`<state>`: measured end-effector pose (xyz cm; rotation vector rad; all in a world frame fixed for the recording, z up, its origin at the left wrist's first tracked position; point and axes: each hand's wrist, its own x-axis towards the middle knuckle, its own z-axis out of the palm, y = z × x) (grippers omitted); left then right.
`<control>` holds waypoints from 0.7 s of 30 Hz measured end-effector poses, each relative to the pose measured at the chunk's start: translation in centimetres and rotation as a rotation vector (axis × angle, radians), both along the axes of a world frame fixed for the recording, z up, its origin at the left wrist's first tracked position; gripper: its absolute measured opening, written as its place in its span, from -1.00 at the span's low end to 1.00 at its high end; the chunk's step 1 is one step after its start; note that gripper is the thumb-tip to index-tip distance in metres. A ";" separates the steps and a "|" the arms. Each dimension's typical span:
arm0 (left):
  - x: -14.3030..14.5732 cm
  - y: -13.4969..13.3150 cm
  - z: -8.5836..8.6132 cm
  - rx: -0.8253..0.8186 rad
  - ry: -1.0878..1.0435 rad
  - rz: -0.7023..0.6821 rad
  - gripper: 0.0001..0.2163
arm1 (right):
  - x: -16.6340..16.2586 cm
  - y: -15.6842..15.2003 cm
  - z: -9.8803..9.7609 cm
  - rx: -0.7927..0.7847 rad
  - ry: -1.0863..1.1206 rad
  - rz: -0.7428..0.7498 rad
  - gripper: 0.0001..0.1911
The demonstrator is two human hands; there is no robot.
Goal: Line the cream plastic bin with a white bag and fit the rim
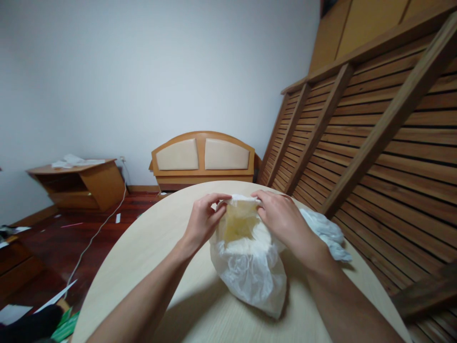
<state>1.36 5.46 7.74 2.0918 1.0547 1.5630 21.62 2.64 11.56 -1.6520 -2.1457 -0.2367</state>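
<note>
Your left hand point(207, 214) and right hand point(280, 213) pinch the far rim of the white plastic bag point(250, 276) on the round table point(152, 247); uneven pulling could tear the film; a slipped pinch could let its mouth sag.

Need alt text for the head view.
A left hand and a right hand grip the far edge of an open white plastic bag, yellowish inside, on a round pale table. A crumpled pale bundle lies to the right. Beyond the table stands a padded headboard; a slatted wooden frame slants along the right.
</note>
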 end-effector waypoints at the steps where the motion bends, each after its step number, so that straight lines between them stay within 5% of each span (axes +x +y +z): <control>1: 0.0 0.0 0.0 -0.001 -0.004 0.004 -0.82 | -0.1 -0.1 0.0 -0.010 -0.003 -0.021 -0.69; 21: -0.2 -0.2 -0.1 0.047 0.022 0.015 -0.73 | -0.1 -0.7 0.7 -0.011 0.065 -0.162 -0.72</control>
